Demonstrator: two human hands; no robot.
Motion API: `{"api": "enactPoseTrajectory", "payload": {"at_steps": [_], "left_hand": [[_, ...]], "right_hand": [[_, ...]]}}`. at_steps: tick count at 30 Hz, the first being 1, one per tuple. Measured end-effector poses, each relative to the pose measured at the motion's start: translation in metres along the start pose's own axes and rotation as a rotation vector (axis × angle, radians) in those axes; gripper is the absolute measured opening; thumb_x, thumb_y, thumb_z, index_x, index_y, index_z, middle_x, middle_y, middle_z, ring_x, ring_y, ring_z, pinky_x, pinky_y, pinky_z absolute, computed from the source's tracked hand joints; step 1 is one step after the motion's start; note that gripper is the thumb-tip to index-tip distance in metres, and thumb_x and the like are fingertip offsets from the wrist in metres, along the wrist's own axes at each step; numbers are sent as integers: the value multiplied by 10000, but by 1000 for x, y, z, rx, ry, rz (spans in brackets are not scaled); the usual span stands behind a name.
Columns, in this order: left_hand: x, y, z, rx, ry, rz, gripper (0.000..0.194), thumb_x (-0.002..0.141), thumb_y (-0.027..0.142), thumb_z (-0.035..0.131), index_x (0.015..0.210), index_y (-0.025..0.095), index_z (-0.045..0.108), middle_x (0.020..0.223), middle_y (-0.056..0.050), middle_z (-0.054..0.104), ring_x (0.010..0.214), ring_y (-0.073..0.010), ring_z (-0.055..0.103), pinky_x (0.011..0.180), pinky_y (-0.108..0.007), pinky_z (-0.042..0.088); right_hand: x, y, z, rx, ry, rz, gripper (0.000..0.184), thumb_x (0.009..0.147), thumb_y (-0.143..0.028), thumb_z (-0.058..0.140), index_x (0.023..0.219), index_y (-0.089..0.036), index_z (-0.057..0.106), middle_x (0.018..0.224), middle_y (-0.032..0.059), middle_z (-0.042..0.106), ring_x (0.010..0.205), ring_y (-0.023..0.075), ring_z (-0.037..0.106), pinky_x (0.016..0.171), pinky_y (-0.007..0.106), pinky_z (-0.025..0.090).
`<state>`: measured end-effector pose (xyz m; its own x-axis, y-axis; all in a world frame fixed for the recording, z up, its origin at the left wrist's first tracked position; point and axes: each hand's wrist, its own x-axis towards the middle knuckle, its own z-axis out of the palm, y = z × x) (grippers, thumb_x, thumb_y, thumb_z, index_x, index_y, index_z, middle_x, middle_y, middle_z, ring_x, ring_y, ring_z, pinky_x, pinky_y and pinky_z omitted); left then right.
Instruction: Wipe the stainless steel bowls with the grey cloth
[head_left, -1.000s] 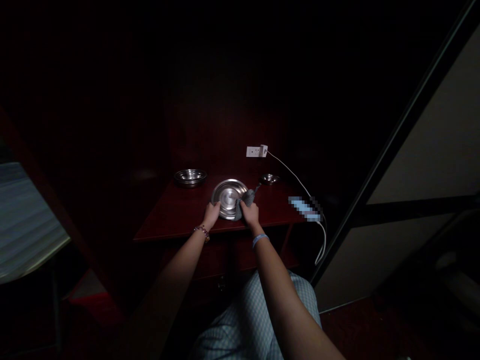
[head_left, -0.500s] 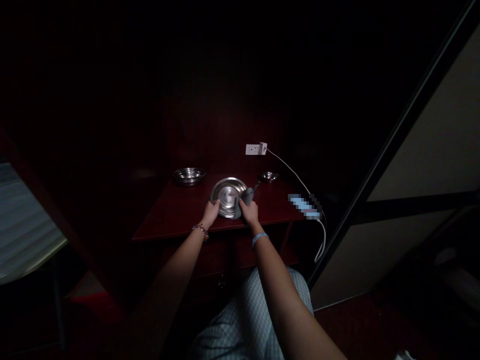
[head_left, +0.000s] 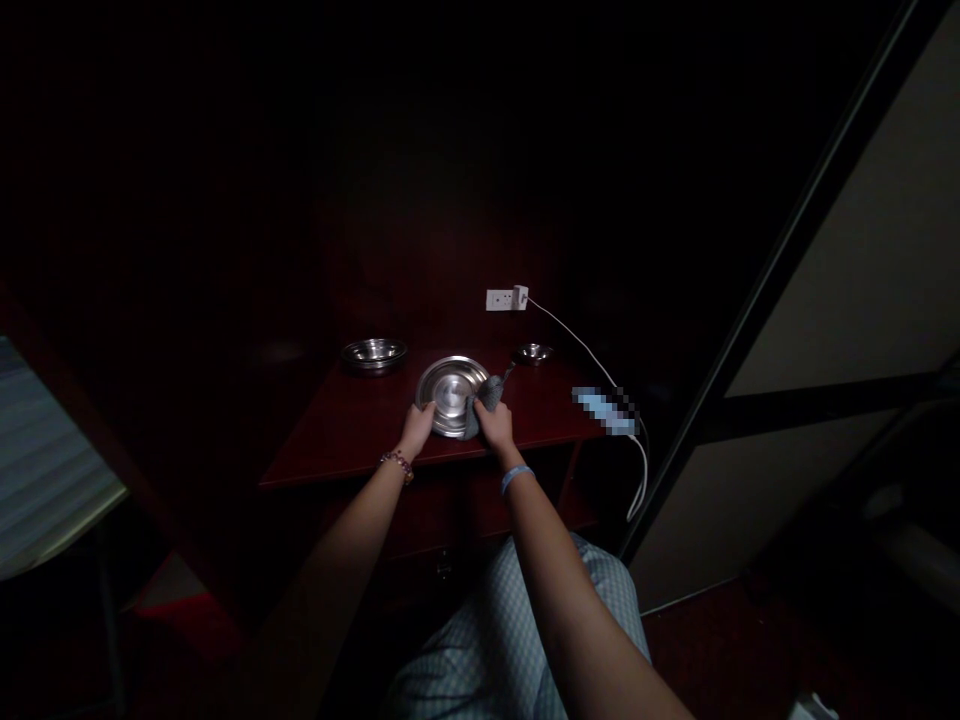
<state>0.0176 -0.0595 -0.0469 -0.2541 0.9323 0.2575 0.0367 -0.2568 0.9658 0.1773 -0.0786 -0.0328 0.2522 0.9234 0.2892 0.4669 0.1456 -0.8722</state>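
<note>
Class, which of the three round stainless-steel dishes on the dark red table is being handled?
The large shallow plate, its rim under the left hand; the two smaller bowls sit apart behind it.

Both forearms, the left forearm (head_left: 337,560) and the right forearm (head_left: 574,600), are bare, with no sleeves in sight. A beaded bracelet (head_left: 397,465) in dark reddish tones circles the left wrist, a flat pale blue wristband (head_left: 516,479) circles the right, and pale blue-and-white checked clothing (head_left: 517,640) covers the legs.
</note>
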Motion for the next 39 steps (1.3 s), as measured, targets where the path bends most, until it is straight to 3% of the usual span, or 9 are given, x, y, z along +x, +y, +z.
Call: {"api": "enactPoseTrajectory", "payload": {"at_steps": [9,21,30,39], "left_hand": [[1,-2,1,-20,23,-19,180,743,217,574,862,125,672,957,-113,720,958,-214,649,902,-324,453],[0,-1,-1,25,15,-3,172,744,234,563,805,114,671,833,-106,722,907,-238,661,866,-342,473],[1,-2,1,-6,26,-11,232,752,164,556,943,109,677,1024,-120,714,1004,-218,641,908,-316,455],[0,-1,0,32,-6,42,219,750,166,533,903,103,676,954,-112,722,916,-196,654,864,-301,470]], "right_hand": [[-1,0,0,15,0,-16,280,843,-340,558,883,-108,711,907,129,728,883,219,685,781,251,493],[1,3,1,0,-3,-20,301,834,-352,547,880,-107,716,878,123,728,859,218,685,772,252,498],[2,6,2,24,-5,-37,278,834,-346,554,873,-115,704,880,115,726,868,214,680,761,250,500],[1,4,1,12,3,-38,299,840,-351,547,894,-103,705,891,129,724,870,217,684,768,250,494]]}}
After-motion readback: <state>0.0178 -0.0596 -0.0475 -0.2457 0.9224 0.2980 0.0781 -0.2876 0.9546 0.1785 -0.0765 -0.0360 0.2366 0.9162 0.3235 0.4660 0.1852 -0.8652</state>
